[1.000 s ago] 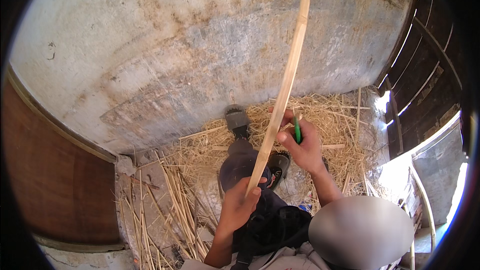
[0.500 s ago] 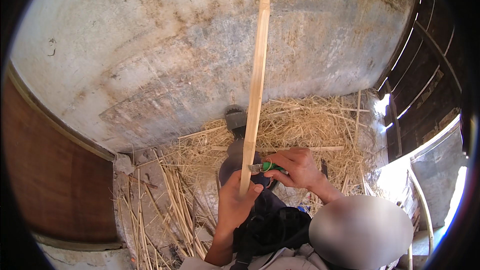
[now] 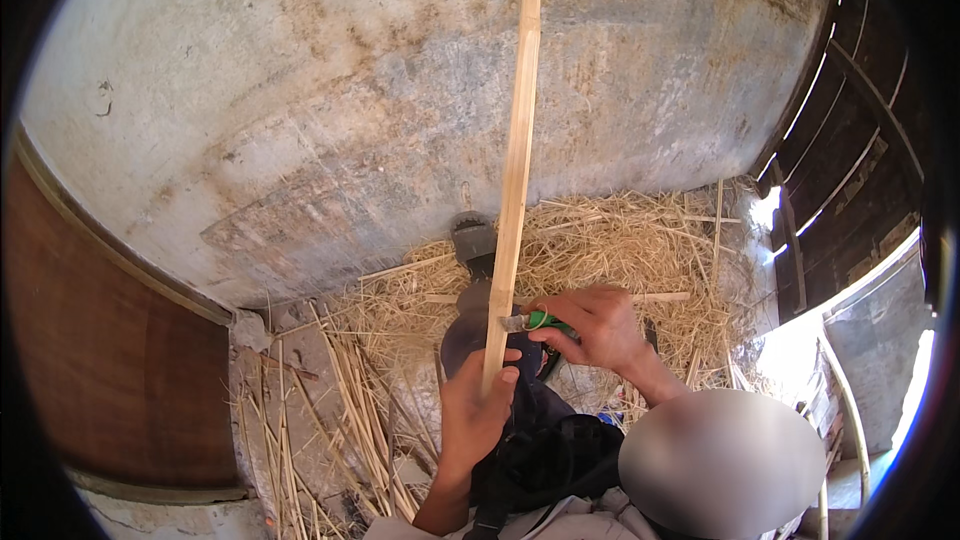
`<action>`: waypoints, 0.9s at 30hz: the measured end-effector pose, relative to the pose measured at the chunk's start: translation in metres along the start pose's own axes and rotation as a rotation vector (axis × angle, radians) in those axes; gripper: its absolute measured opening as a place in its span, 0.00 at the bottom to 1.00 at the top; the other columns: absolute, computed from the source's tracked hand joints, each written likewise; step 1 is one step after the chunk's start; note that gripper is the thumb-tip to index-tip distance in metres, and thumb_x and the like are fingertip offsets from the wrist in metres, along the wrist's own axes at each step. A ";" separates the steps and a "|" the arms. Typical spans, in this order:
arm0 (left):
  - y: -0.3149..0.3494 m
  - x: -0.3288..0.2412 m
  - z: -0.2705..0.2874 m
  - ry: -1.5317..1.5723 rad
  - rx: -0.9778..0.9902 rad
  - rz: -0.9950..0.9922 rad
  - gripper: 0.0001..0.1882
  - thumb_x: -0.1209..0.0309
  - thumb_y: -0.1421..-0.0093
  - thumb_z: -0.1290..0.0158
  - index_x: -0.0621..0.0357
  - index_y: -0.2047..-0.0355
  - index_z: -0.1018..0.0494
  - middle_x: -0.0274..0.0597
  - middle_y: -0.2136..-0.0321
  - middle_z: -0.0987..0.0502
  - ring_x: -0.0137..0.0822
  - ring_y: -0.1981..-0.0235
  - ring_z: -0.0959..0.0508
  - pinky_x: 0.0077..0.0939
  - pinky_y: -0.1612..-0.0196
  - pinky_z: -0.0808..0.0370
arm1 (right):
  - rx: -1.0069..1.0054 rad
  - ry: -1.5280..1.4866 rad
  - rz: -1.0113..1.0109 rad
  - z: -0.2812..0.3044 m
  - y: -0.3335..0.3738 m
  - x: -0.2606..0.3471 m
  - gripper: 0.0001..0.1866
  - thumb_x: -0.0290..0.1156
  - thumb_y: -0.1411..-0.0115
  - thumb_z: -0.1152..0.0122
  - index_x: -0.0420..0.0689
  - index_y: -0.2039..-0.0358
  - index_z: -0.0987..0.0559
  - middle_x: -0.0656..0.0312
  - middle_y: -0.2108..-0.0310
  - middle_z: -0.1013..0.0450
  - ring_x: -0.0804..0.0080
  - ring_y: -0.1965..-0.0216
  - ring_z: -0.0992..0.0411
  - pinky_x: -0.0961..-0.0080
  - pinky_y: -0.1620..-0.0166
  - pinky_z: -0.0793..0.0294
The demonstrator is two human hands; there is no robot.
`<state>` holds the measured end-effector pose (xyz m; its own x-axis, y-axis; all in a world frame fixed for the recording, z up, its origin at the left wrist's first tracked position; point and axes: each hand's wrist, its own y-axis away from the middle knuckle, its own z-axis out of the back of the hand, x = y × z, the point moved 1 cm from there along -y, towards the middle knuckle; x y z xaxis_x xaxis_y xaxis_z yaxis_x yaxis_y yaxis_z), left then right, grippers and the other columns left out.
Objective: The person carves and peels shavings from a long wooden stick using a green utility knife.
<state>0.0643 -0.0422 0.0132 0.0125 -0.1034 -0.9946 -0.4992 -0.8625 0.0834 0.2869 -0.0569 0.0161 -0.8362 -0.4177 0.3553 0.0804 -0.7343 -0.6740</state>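
A long, pale bamboo strip rises from my lap past the top of the picture. Its lower end is gripped in my left hand, with the thumb and fingers pressed on either side. In my right hand is a green-handled utility knife, its fingers wrapped round the handle. The short blade meets the right edge of the strip, just above my left hand. My dark-clad leg and shoe lie behind the strip.
Pale shavings are heaped on the floor by the stained wall. Thin split strips lie at the lower left, near a brown panel. Dark slats stand on the right. A blurred oval covers part of the lower right.
My right hand and the knife have shifted slightly up along the strip. The left hand keeps its hold, and the strip has barely moved.
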 end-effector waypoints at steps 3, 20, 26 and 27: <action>0.000 -0.001 -0.001 0.014 0.002 -0.014 0.12 0.68 0.23 0.48 0.62 0.46 0.25 0.21 0.81 0.33 0.13 0.83 0.37 0.14 0.81 0.45 | -0.001 0.018 0.002 0.001 -0.002 0.001 0.18 0.48 0.41 0.24 0.49 0.57 0.14 0.64 0.73 0.19 0.61 0.77 0.21 0.66 0.73 0.24; 0.006 0.005 0.001 0.095 0.042 -0.059 0.20 0.68 0.20 0.54 0.65 0.35 0.27 0.25 0.77 0.33 0.17 0.79 0.38 0.17 0.76 0.42 | -0.015 -0.190 -0.078 0.010 0.007 -0.005 0.15 0.43 0.36 0.28 0.45 0.59 0.17 0.58 0.70 0.21 0.55 0.74 0.21 0.64 0.70 0.22; 0.007 0.007 0.002 0.148 0.016 -0.075 0.22 0.68 0.23 0.48 0.71 0.35 0.28 0.34 0.67 0.24 0.19 0.74 0.29 0.15 0.71 0.32 | 0.054 -0.098 0.016 0.003 0.012 0.012 0.17 0.44 0.41 0.24 0.47 0.59 0.16 0.62 0.69 0.20 0.61 0.75 0.21 0.66 0.72 0.23; 0.007 0.006 0.002 0.144 0.006 -0.084 0.22 0.69 0.23 0.47 0.71 0.35 0.28 0.34 0.66 0.23 0.19 0.74 0.29 0.14 0.71 0.32 | 0.052 -0.098 0.014 0.001 0.013 0.013 0.18 0.44 0.43 0.23 0.46 0.59 0.16 0.62 0.70 0.20 0.61 0.75 0.21 0.66 0.72 0.24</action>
<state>0.0597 -0.0478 0.0078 0.1785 -0.1011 -0.9787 -0.4967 -0.8679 -0.0010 0.2778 -0.0726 0.0127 -0.7778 -0.4764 0.4099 0.1213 -0.7538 -0.6459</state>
